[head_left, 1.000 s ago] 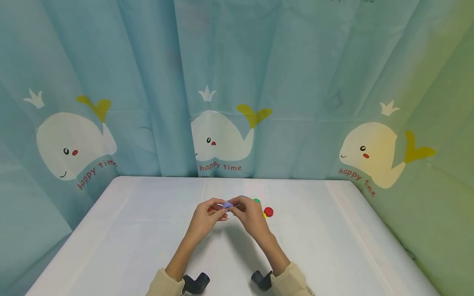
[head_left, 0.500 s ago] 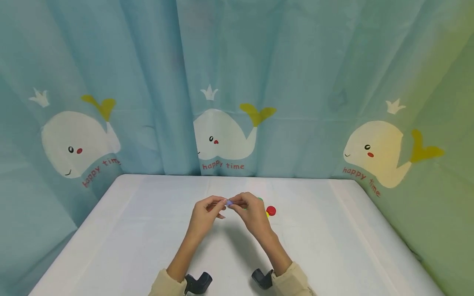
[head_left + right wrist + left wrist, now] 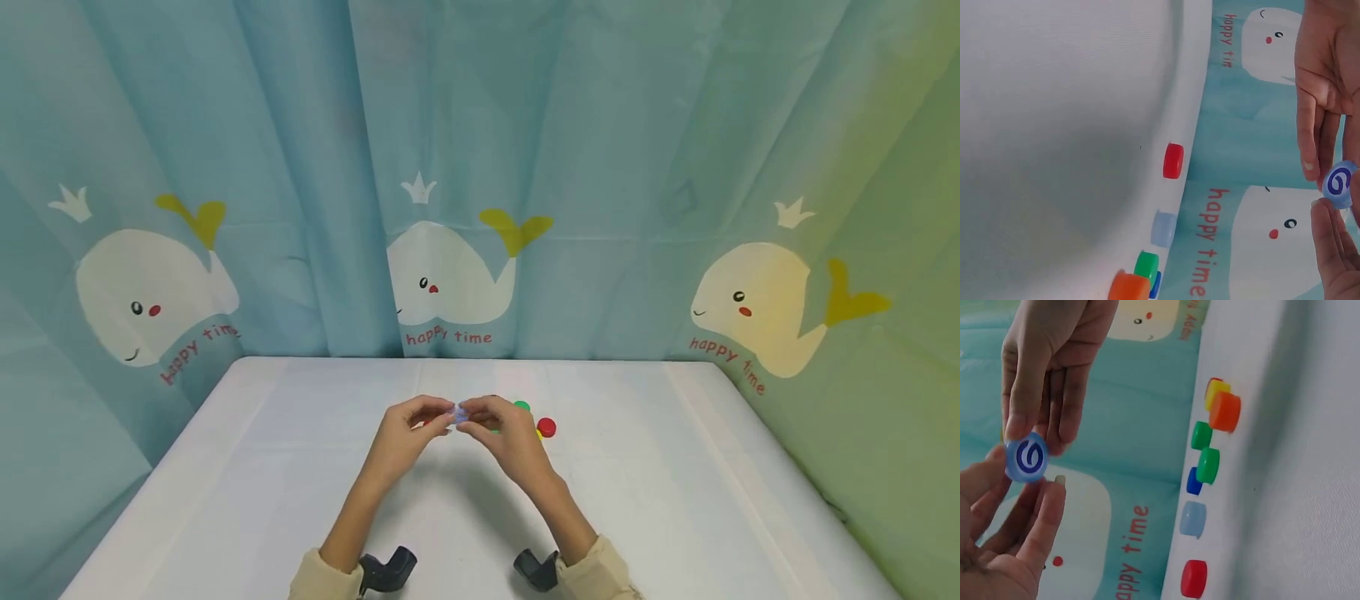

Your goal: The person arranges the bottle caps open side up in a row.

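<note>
A light blue bottle cap [image 3: 461, 414] with a dark blue swirl on its face is held up above the table between the two hands. My left hand [image 3: 396, 437] pinches its left edge with thumb and fingertips. From the other side, my right hand [image 3: 516, 435] pinches it too. The swirl faces the camera in the left wrist view, where the cap [image 3: 1027, 464] is plainest; the right wrist view shows the cap [image 3: 1337, 185] partly covered by fingers.
Behind the hands lie several bottle caps: a red cap [image 3: 1194, 579], a pale blue cap [image 3: 1193, 519], a green cap [image 3: 1208, 465], an orange cap [image 3: 1225, 412]. Another red cap [image 3: 547, 427] sits right of my hand. A whale-print curtain [image 3: 622, 167] hangs beyond the white table [image 3: 645, 483].
The cap has turned between my fingers and looks paler from the head view. My left hand has shifted slightly left, its fingers rearranged. Both hands stay on the cap.
</note>
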A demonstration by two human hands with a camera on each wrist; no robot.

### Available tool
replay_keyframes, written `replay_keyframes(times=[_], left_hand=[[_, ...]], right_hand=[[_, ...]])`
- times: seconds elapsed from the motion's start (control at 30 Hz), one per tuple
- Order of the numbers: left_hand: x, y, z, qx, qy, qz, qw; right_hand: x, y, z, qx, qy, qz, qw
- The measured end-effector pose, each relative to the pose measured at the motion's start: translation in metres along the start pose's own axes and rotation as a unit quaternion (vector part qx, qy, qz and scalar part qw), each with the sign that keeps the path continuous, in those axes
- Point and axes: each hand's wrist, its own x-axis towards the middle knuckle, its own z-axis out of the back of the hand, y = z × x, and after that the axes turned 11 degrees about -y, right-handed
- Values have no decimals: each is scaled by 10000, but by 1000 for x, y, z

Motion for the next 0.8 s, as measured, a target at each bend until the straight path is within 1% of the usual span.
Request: replay_keyframes(times=[0.1, 0.17, 0.23, 0.33, 0.57, 0.8], left_hand=[[-1, -1, 3, 296, 118, -82, 9995], [-2, 0, 5, 443, 269, -167, 9985], [1, 10, 6, 421, 484, -225, 9977], [2, 10, 10, 542, 841, -235, 9947], [2, 9, 20, 814, 1531, 136, 9848], [2, 10, 33, 930, 2211, 433, 9698]], right_hand=[[-1, -1, 2, 176, 224, -339, 9990], [-2, -1, 3, 149, 385, -495, 9979], [-2, -1, 4, 15, 548, -488, 9973], [-3, -2, 4, -124, 796, -417, 9959], [-9, -5, -5, -444, 1389, -316, 9888], [-12, -5, -15, -819, 2041, -475, 9744]])
